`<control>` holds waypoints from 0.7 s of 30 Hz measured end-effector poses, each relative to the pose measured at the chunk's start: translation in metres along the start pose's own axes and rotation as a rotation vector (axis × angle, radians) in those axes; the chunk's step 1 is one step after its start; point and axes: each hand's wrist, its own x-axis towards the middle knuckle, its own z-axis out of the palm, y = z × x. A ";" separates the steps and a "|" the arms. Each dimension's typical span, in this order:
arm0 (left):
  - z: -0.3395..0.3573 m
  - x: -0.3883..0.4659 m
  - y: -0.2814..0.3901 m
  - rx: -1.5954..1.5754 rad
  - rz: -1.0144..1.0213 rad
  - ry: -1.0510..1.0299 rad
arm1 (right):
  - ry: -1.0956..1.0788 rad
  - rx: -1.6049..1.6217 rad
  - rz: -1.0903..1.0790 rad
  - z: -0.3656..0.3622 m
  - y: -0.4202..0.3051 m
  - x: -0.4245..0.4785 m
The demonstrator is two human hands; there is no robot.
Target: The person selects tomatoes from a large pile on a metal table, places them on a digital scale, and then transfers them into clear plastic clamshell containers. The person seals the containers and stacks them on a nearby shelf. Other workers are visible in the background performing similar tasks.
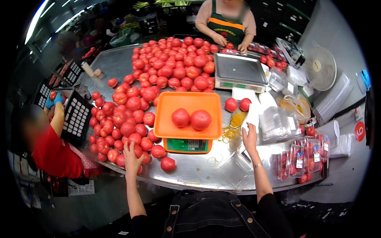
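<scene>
Two large tomatoes lie on the orange tray of a digital scale in front of me. To its left, my left hand rests on tomatoes at the near edge of a big pile; whether its fingers grip one, I cannot tell. My right hand is apart from the scale, fingers spread, over a white sheet and beside yellow rubber bands. Below it lies an open clear plastic clamshell. Two more tomatoes sit above the rubber bands.
Packed tomato clamshells and stacked empty ones stand at the right, near a fan. A second scale is farther back, with a co-worker behind it. Another co-worker stands left by a black crate.
</scene>
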 end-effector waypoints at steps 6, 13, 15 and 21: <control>0.005 -0.011 0.002 -0.134 -0.067 0.142 | -0.088 -0.517 0.146 0.039 0.076 0.041; 0.015 -0.024 -0.014 -0.229 -0.175 0.206 | -0.048 -0.743 0.113 0.044 0.090 0.046; 0.016 -0.021 -0.011 -0.217 -0.176 0.195 | -0.045 -0.798 0.023 0.041 0.099 0.051; 0.017 -0.017 -0.005 -0.199 -0.171 0.206 | -0.059 -0.702 0.163 0.016 0.084 0.077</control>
